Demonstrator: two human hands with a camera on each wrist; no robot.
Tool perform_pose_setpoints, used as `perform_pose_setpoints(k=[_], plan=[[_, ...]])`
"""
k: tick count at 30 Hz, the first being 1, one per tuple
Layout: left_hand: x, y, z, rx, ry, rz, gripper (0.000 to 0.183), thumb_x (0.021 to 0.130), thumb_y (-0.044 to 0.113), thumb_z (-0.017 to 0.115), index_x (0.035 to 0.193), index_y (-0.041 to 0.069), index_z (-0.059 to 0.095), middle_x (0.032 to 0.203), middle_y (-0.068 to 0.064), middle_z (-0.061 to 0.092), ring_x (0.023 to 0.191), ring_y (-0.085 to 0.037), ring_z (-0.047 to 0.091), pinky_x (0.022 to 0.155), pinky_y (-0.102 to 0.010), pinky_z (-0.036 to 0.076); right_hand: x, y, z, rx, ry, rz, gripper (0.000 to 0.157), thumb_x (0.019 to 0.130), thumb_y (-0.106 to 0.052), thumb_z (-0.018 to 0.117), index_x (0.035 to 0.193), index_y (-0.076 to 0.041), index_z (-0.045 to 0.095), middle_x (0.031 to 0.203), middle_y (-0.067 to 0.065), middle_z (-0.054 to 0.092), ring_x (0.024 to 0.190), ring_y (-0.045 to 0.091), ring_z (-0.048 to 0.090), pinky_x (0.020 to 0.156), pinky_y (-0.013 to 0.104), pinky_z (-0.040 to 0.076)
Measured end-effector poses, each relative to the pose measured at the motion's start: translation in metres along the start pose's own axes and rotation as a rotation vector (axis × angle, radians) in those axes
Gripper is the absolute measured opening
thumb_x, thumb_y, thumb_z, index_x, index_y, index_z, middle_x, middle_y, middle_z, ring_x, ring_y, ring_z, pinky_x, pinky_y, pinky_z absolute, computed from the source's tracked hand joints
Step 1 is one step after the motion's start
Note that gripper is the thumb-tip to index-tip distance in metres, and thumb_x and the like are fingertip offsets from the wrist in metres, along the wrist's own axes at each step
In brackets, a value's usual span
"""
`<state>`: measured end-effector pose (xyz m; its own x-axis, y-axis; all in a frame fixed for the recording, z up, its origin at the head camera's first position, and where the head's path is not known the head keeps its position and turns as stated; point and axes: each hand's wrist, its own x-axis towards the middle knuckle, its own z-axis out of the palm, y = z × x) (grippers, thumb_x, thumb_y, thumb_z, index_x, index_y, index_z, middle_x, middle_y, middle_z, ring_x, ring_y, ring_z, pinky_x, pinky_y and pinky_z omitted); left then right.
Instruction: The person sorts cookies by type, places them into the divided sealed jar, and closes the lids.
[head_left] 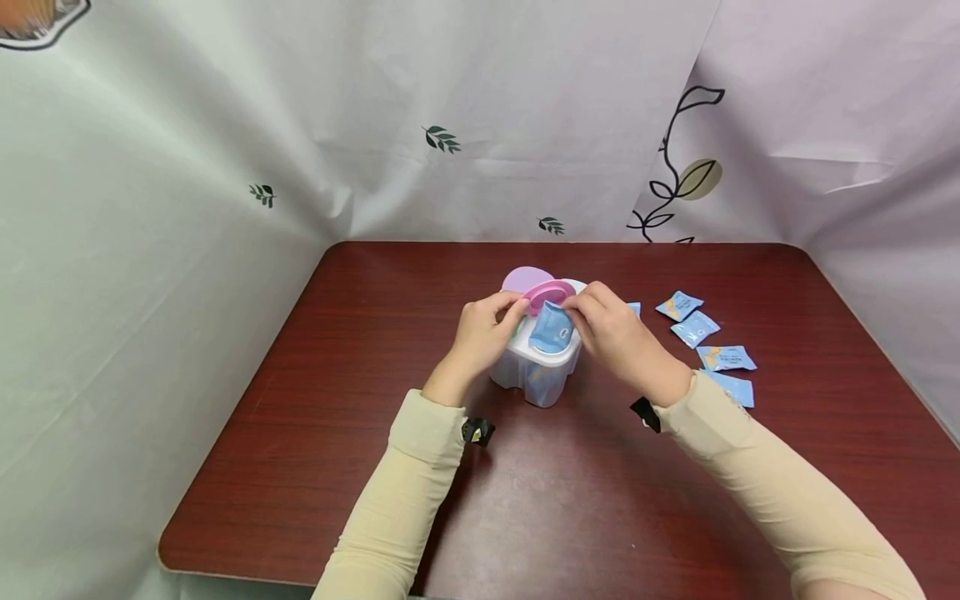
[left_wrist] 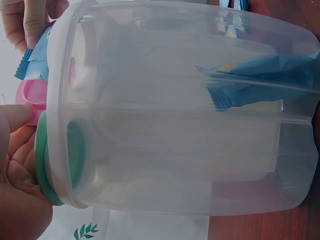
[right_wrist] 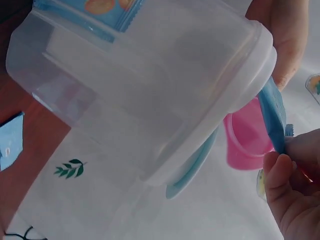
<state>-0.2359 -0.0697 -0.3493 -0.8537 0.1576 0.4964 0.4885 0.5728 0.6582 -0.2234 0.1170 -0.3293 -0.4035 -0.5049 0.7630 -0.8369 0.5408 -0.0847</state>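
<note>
A translucent plastic container (head_left: 545,385) with a white top stands on the table. My left hand (head_left: 480,336) pinches its raised pink lid (right_wrist: 246,137) at the edge, thumb in front. My right hand (head_left: 618,337) pinches a small blue snack packet (head_left: 552,327) by its edge, over the opening under the pink lid. Another blue packet (left_wrist: 260,77) shows through the clear wall, inside the container. A green lid (left_wrist: 42,157) is beside my left fingers, and a purple lid (head_left: 522,279) is at the back of the top.
Several blue packets (head_left: 695,328) lie in a loose column on the brown table (head_left: 337,375) to the right of the container. One more packet (head_left: 634,308) is partly hidden behind my right hand. A white patterned sheet (head_left: 495,192) hangs behind the table.
</note>
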Motion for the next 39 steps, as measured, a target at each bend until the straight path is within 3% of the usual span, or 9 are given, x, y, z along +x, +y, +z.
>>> perform_pose_setpoints(k=[7, 12, 19, 23, 26, 30, 39], plan=[[0.000, 0.000, 0.000, -0.002, 0.001, 0.002, 0.018, 0.085, 0.020, 0.058, 0.092, 0.006, 0.067, 0.086, -0.005, 0.065, 0.076, -0.014, 0.058, 0.065, -0.024, 0.043, -0.001, -0.001, -0.002, -0.081, -0.046, -0.123, 0.019, 0.070, 0.013, 0.062, 0.087, 0.009, 0.053, 0.081, 0.018, 0.046, 0.073, 0.028, 0.050, 0.064, 0.035, 0.049], [0.000, 0.001, -0.001, 0.000, 0.006, 0.002, 0.018, 0.085, 0.019, 0.058, 0.092, 0.005, 0.067, 0.086, -0.005, 0.065, 0.076, -0.014, 0.058, 0.065, -0.025, 0.044, -0.004, -0.001, -0.006, -0.084, -0.102, -0.137, 0.021, 0.070, 0.016, 0.059, 0.088, 0.010, 0.053, 0.083, 0.018, 0.047, 0.077, 0.029, 0.049, 0.066, 0.035, 0.047], [0.000, 0.000, 0.000, -0.003, 0.002, 0.020, 0.018, 0.085, 0.019, 0.057, 0.092, 0.005, 0.067, 0.086, -0.005, 0.066, 0.076, -0.014, 0.058, 0.066, -0.024, 0.043, -0.003, -0.003, -0.007, -0.143, -0.107, -0.205, 0.026, 0.067, 0.022, 0.056, 0.090, 0.011, 0.052, 0.084, 0.019, 0.047, 0.079, 0.030, 0.049, 0.064, 0.035, 0.048], [0.000, 0.001, 0.000, -0.002, 0.005, 0.018, 0.018, 0.085, 0.019, 0.057, 0.092, 0.005, 0.067, 0.085, -0.005, 0.065, 0.073, -0.013, 0.057, 0.063, -0.023, 0.043, -0.007, -0.008, 0.000, -0.160, -0.218, -0.249, 0.024, 0.070, 0.017, 0.058, 0.092, 0.010, 0.052, 0.084, 0.017, 0.046, 0.079, 0.028, 0.048, 0.064, 0.031, 0.046], [0.000, 0.002, -0.001, -0.003, -0.003, 0.013, 0.019, 0.085, 0.020, 0.057, 0.092, 0.005, 0.067, 0.085, -0.004, 0.065, 0.073, -0.012, 0.057, 0.062, -0.023, 0.043, -0.011, -0.010, 0.004, -0.158, -0.303, -0.218, 0.025, 0.069, 0.014, 0.062, 0.092, 0.009, 0.053, 0.084, 0.016, 0.046, 0.078, 0.026, 0.047, 0.065, 0.030, 0.045], [0.001, 0.002, -0.002, -0.002, -0.009, 0.003, 0.019, 0.085, 0.021, 0.057, 0.093, 0.006, 0.067, 0.086, -0.004, 0.065, 0.074, -0.012, 0.057, 0.063, -0.022, 0.042, -0.011, -0.011, 0.005, -0.160, -0.347, -0.142, 0.027, 0.068, 0.012, 0.065, 0.093, 0.006, 0.055, 0.085, 0.014, 0.047, 0.080, 0.025, 0.048, 0.066, 0.031, 0.045], [0.000, 0.002, -0.001, -0.006, -0.007, 0.000, 0.019, 0.085, 0.021, 0.057, 0.093, 0.006, 0.067, 0.086, -0.004, 0.065, 0.072, -0.013, 0.057, 0.062, -0.023, 0.042, 0.007, -0.015, 0.003, -0.205, -0.561, -0.016, 0.018, 0.068, 0.010, 0.063, 0.074, -0.007, 0.061, 0.067, 0.004, 0.047, 0.061, 0.018, 0.049, 0.045, 0.030, 0.043]])
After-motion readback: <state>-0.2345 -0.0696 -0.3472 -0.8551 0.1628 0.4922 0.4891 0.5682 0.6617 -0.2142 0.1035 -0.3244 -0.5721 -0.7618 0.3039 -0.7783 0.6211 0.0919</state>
